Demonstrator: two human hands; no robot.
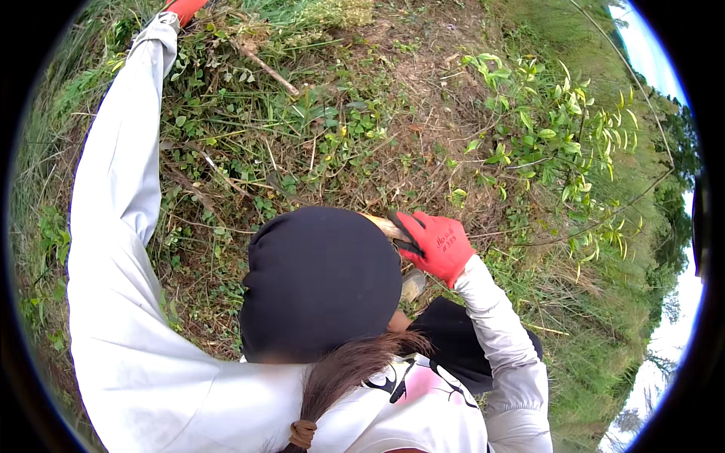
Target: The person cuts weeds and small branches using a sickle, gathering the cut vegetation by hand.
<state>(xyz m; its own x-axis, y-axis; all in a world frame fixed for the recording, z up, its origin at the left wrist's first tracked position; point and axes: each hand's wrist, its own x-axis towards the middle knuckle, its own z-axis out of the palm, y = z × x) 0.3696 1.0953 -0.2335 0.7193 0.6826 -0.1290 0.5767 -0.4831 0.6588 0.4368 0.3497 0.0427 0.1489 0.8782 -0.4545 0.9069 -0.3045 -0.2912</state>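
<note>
My right hand, in a red glove with dark fingertips, is closed around a wooden handle. The handle's far end is hidden behind a rounded black-clothed form, apparently my bent knee. At the top left edge, my left arm is stretched far out. Only part of my left hand, also in a red glove, shows there beside leafy weeds; its fingers are cut off by the frame. The glove on my right hand bears handwriting.
A brown stick lies among cut weeds. A leafy sapling stands to the right, with a long thin bare stem beyond it. My shoe rests below the right hand. A ponytail hangs over my white shirt.
</note>
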